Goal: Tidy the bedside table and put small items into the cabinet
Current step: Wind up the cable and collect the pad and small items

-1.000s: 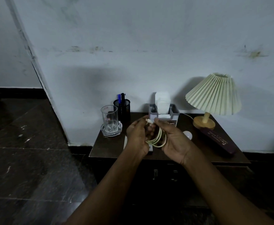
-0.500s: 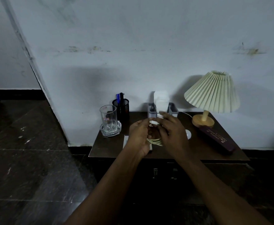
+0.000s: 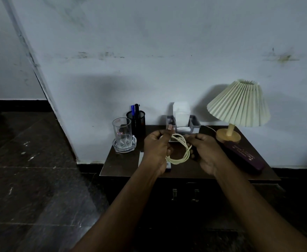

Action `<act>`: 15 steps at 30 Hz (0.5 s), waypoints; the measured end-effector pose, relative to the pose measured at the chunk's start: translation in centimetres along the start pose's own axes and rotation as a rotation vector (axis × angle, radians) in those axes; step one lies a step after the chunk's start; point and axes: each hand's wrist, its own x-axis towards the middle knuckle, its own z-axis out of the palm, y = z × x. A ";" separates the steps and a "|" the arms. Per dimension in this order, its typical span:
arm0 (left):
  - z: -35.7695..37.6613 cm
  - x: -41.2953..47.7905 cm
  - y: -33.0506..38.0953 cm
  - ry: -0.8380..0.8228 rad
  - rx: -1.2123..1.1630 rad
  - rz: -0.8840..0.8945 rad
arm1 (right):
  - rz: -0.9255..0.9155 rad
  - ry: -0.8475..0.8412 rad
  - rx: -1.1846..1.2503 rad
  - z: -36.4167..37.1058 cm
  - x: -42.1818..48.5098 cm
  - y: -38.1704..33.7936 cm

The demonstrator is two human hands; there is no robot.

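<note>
Left hand (image 3: 156,149) grips the left side of the pale coiled cable (image 3: 178,161) and right hand (image 3: 207,153) pinches its loose end, so the coil hangs between both hands above the bench (image 3: 121,168) front, directly over the cabinet doors (image 3: 184,195) below.

cream pleated lampshade (image 3: 239,104), pale yellow cable (image 3: 181,155), black pen cup (image 3: 139,122)

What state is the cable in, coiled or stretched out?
Coiled: the cable hangs in several loops between the left hand and right hand.
</note>
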 end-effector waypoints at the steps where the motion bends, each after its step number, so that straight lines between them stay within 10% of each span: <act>1: 0.0 0.0 -0.1 -0.016 0.007 0.005 | 0.027 -0.082 0.005 -0.1 -0.1 -0.1; 9: -0.3 -0.3 -0.2 0.044 0.093 -0.055 | 0.169 -0.453 0.199 -0.7 -0.9 -0.9; 15: -0.1 -0.7 0.2 -0.123 -0.046 -0.298 | 0.290 -0.363 0.477 0.4 -0.6 -0.5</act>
